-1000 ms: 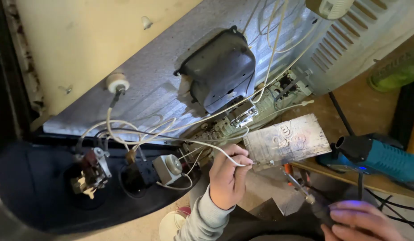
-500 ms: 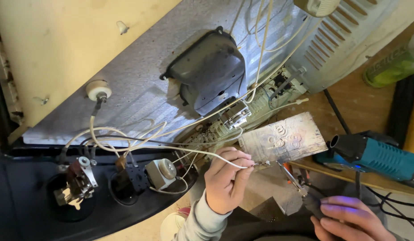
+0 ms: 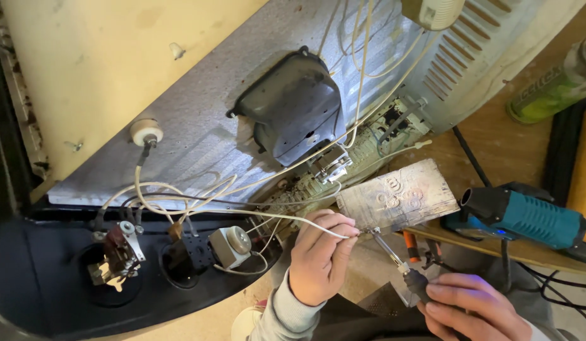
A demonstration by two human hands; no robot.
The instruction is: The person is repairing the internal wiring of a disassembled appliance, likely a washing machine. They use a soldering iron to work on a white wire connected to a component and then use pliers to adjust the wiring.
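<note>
Right hand [image 3: 473,309] was cut off by the bottom edge, so only the knuckles and curled fingers showed; they wrapped the dark handle of a soldering iron [image 3: 400,268], whose thin metal shaft ran up-left to the wire end. The tip itself was too small to make out, possibly touching the wire. Left hand [image 3: 318,256] sat just left of it, thumb and forefinger pinching the end of a white wire [image 3: 255,215], other fingers folded in. That wire was thin, white-insulated, and ran from the pinch leftwards over the black control panel [image 3: 47,297] into a tangle of similar white leads. Pinch point lay right below a scorched wooden block [image 3: 400,199] on the workbench [image 3: 501,145]. Behind it stood the appliance's grey back panel [image 3: 198,151] with a dark motor cover [image 3: 293,117]. A teal power tool [image 3: 533,218] lay to the right, partly cropped.
</note>
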